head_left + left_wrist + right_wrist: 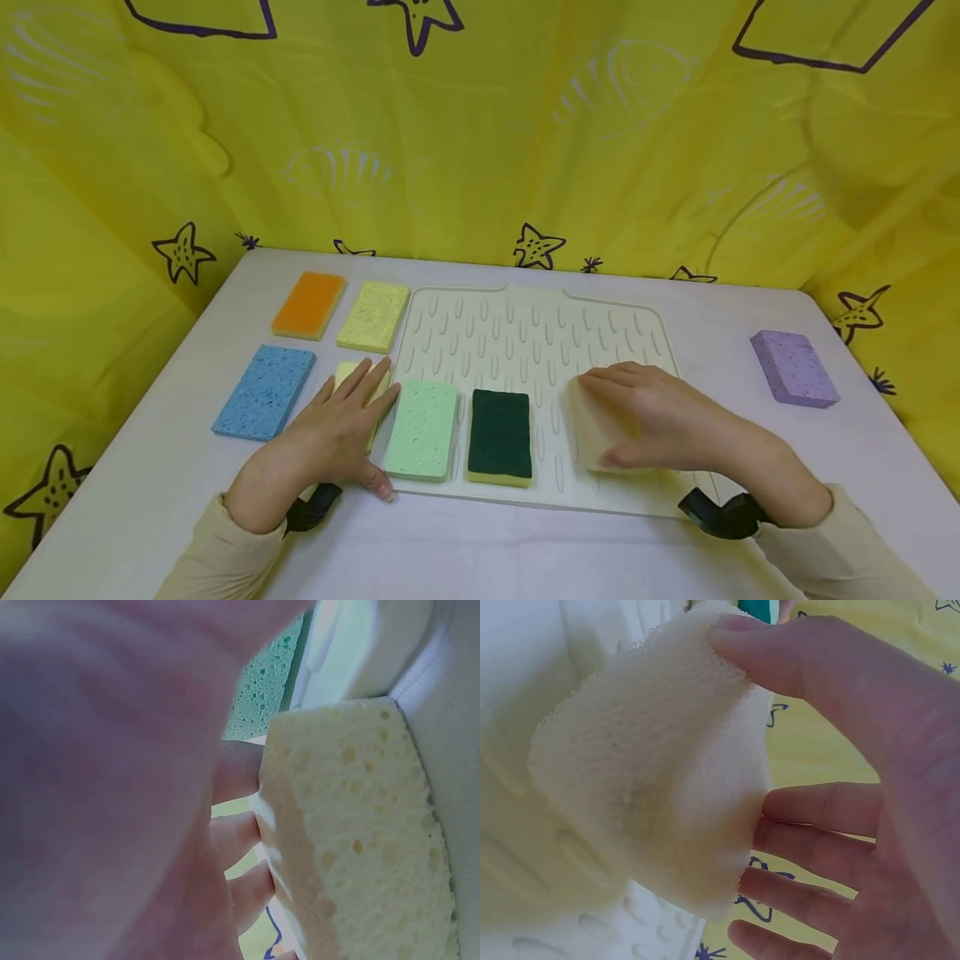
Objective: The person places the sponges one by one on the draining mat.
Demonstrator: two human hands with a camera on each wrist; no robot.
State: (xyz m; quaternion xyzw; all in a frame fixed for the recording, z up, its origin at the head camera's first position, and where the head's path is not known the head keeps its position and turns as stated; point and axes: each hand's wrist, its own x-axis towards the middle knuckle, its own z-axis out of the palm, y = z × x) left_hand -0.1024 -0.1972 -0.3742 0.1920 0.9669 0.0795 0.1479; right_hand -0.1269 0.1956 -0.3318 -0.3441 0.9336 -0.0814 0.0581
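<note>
My right hand [660, 417] grips a cream sponge [645, 772] over the right part of the white ridged mat [547, 325], thumb on one edge and fingers along another. On the left, my left hand [330, 425] lies spread over a pale yellow sponge [360, 832] beside the mat's left edge. Its fingertips touch that sponge's side; the hand hides much of it in the head view. A mint green sponge [422, 431] lies at the mat's front left corner. Right of it sits a sponge with a dark green top [499, 433] and yellow base.
Left of the mat lie an orange sponge [309, 305], a speckled yellow sponge [373, 316] and a blue sponge [265, 392]. A purple sponge [795, 368] rests far right on the white table [480, 550]. A yellow patterned curtain [480, 133] hangs behind the table.
</note>
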